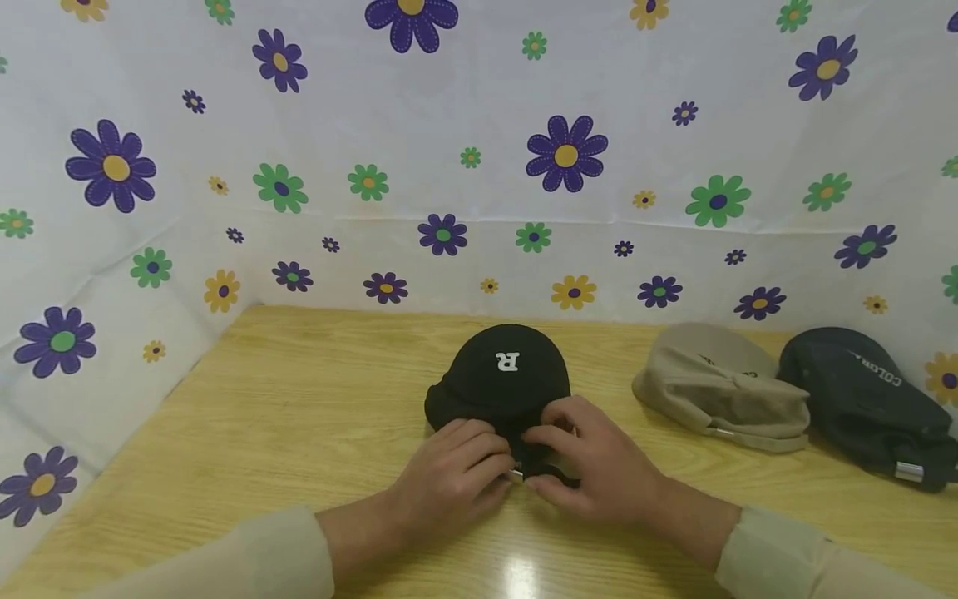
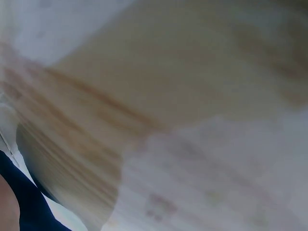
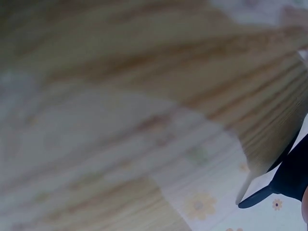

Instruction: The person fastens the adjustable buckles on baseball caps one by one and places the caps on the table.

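A black cap (image 1: 509,366) with a white letter R lies on the table, its back strap turned toward me. My left hand (image 1: 456,470) grips the strap by a small metal buckle (image 1: 515,475). From the other side, my right hand (image 1: 599,462) pinches the strap (image 1: 554,474), whose dark loose end curves between thumb and fingers. In the left wrist view only a dark edge of the cap (image 2: 33,197) appears in the lower left corner. The right wrist view catches the black strap end (image 3: 257,197) at its lower right, beside a sliver of hand.
To the right lies a beige cap (image 1: 711,387) with a small metal buckle. Beside it, a dark cap (image 1: 861,399) with pale lettering and a silver buckle reaches the right side. Behind the wooden table (image 1: 314,399) hangs a white flower-patterned cloth (image 1: 479,100).
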Demonstrator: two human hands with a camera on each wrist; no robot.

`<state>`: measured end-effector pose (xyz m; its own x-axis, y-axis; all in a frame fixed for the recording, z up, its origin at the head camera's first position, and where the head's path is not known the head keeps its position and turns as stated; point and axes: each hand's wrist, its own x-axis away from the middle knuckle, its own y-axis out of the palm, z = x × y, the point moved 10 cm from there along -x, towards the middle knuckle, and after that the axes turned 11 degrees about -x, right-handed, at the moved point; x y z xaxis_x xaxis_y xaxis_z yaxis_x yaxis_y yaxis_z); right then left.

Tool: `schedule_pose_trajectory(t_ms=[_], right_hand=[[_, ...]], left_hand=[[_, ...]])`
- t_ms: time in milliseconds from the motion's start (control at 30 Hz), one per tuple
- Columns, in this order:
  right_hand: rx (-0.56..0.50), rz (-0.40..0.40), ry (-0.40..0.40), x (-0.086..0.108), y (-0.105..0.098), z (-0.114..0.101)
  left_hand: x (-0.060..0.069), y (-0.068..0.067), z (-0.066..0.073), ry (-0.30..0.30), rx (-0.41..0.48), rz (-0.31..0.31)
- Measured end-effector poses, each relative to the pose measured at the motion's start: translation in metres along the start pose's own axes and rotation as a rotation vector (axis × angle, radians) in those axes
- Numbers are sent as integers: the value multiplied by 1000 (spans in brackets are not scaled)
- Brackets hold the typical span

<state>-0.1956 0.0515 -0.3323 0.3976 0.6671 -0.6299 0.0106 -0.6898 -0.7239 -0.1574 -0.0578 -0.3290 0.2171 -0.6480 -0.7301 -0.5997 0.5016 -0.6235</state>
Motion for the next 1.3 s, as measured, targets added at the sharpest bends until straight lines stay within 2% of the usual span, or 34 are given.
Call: schedule_pose_trajectory(t_ms=[300,533,733,1033,1300], right_hand=[[42,-46,-3,-2,10,-1],[47,-34,-57,-4,11,-6],[48,-42,-94,-4,14,-10],[41,-71,-49,-3,17,-8],[72,-58,-69,-2,17,-9]], left_hand=[[0,-6,6,62,15,79],[-2,-9,10,110,-9,123],[-3,-9,10,89,6,108],[-3,-8,7,49,13,87],[-2,-4,5,31,11,42]])
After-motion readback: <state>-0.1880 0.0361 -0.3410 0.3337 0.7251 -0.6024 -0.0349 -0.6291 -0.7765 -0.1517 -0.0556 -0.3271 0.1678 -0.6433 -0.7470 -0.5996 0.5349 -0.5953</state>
